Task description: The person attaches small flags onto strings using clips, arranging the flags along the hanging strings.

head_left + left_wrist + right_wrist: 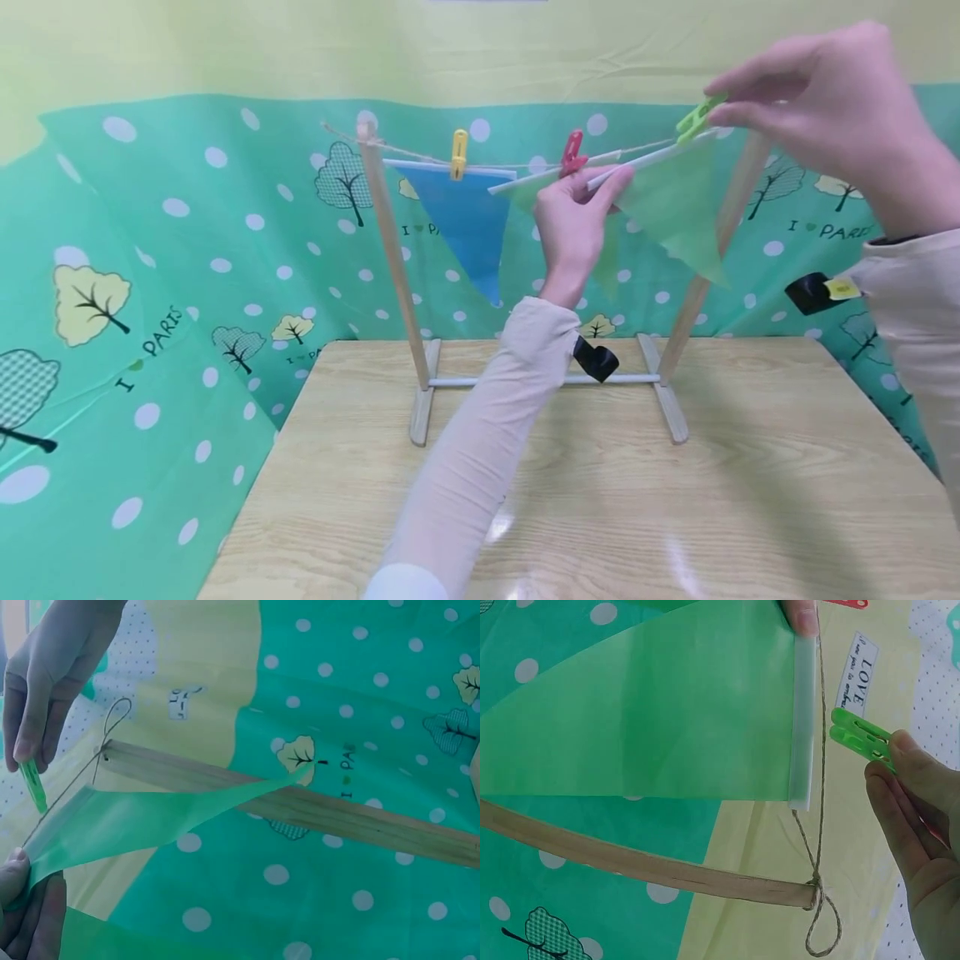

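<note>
My left hand (573, 229) pinches the white top strip of a light green pennant (671, 208) near its left end, holding it up along the twine (823, 735). The pennant hangs down toward the right post. Between the thumb and fingers of my right hand (840, 108) is a green clothespin (864, 739), its tip pointing at the twine and just apart from it in the right wrist view. A red clothespin (573, 152) grips another green pennant (525, 193) on the twine, partly hidden behind my left hand. Farther left, a yellow clothespin (459, 154) holds a blue pennant (465, 221).
The twine is strung between a left wooden post (395, 258) and a right wooden post (738, 196). Flat wooden feet (422, 412) and a white crossbar (622, 379) support them on the wood-grain table (300, 500). Patterned green cloth (180, 275) hangs behind and at the sides.
</note>
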A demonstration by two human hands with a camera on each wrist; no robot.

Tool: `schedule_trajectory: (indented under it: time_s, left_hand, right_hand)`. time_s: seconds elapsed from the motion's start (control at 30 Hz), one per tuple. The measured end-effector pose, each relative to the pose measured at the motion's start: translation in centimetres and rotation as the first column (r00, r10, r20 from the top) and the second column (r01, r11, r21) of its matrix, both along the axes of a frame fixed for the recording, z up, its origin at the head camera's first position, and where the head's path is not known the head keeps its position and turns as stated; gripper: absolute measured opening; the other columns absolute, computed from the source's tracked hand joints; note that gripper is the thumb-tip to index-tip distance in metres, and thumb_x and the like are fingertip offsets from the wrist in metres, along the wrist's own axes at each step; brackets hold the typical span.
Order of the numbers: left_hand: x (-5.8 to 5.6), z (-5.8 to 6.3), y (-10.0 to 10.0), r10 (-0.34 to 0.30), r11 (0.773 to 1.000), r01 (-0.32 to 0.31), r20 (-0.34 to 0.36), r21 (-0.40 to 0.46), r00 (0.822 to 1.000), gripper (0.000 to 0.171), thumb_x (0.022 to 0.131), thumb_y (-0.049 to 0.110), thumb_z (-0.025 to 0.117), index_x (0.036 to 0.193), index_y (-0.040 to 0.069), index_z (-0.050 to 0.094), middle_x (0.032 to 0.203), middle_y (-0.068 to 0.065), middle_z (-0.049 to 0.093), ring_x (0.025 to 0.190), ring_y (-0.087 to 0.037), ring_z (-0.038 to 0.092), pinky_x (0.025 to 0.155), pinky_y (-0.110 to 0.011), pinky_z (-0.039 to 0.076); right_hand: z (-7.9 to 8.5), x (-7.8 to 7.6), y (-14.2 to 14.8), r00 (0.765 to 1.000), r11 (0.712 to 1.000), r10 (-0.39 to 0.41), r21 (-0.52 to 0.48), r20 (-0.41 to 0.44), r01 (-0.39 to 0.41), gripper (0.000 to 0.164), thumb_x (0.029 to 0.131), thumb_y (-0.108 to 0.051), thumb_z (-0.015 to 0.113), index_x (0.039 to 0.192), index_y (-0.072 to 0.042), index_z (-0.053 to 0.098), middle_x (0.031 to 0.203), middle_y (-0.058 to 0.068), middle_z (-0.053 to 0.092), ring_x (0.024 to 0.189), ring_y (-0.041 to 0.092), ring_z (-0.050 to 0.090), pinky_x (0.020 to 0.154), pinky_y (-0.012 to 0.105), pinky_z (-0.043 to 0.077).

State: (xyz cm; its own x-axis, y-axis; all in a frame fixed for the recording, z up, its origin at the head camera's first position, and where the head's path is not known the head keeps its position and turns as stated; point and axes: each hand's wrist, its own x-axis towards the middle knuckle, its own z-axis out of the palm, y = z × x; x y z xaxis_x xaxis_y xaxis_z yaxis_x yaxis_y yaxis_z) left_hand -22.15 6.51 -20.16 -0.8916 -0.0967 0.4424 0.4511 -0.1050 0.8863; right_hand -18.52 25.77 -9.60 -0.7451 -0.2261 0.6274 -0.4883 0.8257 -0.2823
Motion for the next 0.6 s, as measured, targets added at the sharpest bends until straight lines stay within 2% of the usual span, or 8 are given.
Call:
schedule_trajectory:
  time_s: [0.07,0.1,0.2,0.3,0.43,0.53,0.6]
  left_hand:
    - [-0.08,0.06,0.11,0.000,1.000,0.000,-0.002,0.013,1.000,0.021,0.086,0.024,0.077,0.100,0.008,0.078,0.084,-0.001,0.076,0.066,-0.008,0.066,0.065,-0.020,0.056]
    - [-0.13,0.10,0.18,-0.003,1.000,0.003,-0.001,0.020,1.000,0.021,0.086,0.023,0.077,0.100,0.007,0.078,0.084,-0.002,0.076,0.066,-0.008,0.066,0.066,-0.020,0.057]
    - [-0.30,0.25,0.45,-0.012,0.999,0.012,0.000,0.043,1.000,0.021,0.086,0.022,0.077,0.100,0.006,0.078,0.084,-0.003,0.075,0.066,-0.007,0.066,0.067,-0.020,0.057]
    - [-0.43,0.41,0.73,-0.017,0.998,0.017,-0.004,0.060,1.000,0.021,0.087,0.020,0.077,0.100,0.004,0.078,0.085,-0.003,0.075,0.067,-0.006,0.065,0.069,-0.020,0.058]
    - [-0.40,0.52,0.90,0.003,0.999,-0.002,-0.026,0.048,1.000,0.022,0.087,0.020,0.076,0.102,0.004,0.078,0.088,-0.003,0.075,0.067,-0.006,0.065,0.068,-0.020,0.057]
    - [-0.31,0.62,0.96,0.012,0.999,-0.011,-0.049,0.037,0.999,0.022,0.087,0.019,0.076,0.103,0.005,0.078,0.091,-0.003,0.076,0.069,-0.005,0.066,0.069,-0.019,0.057]
    - [-0.25,0.69,1.00,0.011,0.999,-0.008,-0.064,0.045,0.998,0.021,0.087,0.018,0.076,0.103,0.004,0.077,0.093,-0.003,0.076,0.070,-0.004,0.066,0.070,-0.019,0.057]
  right_hand:
    - [0.23,-0.10,0.02,1.000,1.000,-0.015,0.015,0.019,0.014,0.025,0.091,-0.016,0.074,0.113,-0.004,0.075,0.089,-0.036,0.060,0.079,-0.024,0.053,0.072,-0.002,0.041]
    - [0.32,-0.16,0.01,0.999,0.999,-0.023,0.027,0.029,0.022,0.026,0.091,-0.018,0.073,0.114,-0.005,0.074,0.092,-0.030,0.064,0.079,-0.024,0.053,0.073,-0.002,0.041]
    - [0.52,-0.40,0.01,0.998,0.998,-0.033,0.051,0.057,0.031,0.027,0.092,-0.019,0.072,0.116,-0.007,0.074,0.095,-0.025,0.066,0.080,-0.023,0.053,0.073,-0.002,0.041]
    - [0.52,-0.59,-0.02,0.997,0.996,-0.037,0.078,0.066,0.032,0.028,0.093,-0.020,0.071,0.118,-0.008,0.073,0.104,-0.005,0.073,0.080,-0.023,0.051,0.074,-0.002,0.041]
    - [0.41,-0.74,-0.05,0.996,0.993,-0.044,0.113,0.077,0.035,0.028,0.093,-0.020,0.071,0.119,-0.009,0.073,0.111,0.008,0.072,0.081,-0.025,0.048,0.074,-0.001,0.041]
    - [0.28,-0.86,0.02,0.996,0.992,-0.031,0.123,0.081,0.021,0.026,0.092,-0.018,0.072,0.117,-0.010,0.073,0.100,-0.015,0.069,0.081,-0.025,0.049,0.071,-0.001,0.039]
    - [0.17,-0.97,0.11,0.996,0.992,-0.022,0.129,0.086,0.011,0.026,0.092,-0.017,0.072,0.117,-0.010,0.073,0.097,-0.023,0.064,0.081,-0.025,0.050,0.071,-0.002,0.038]
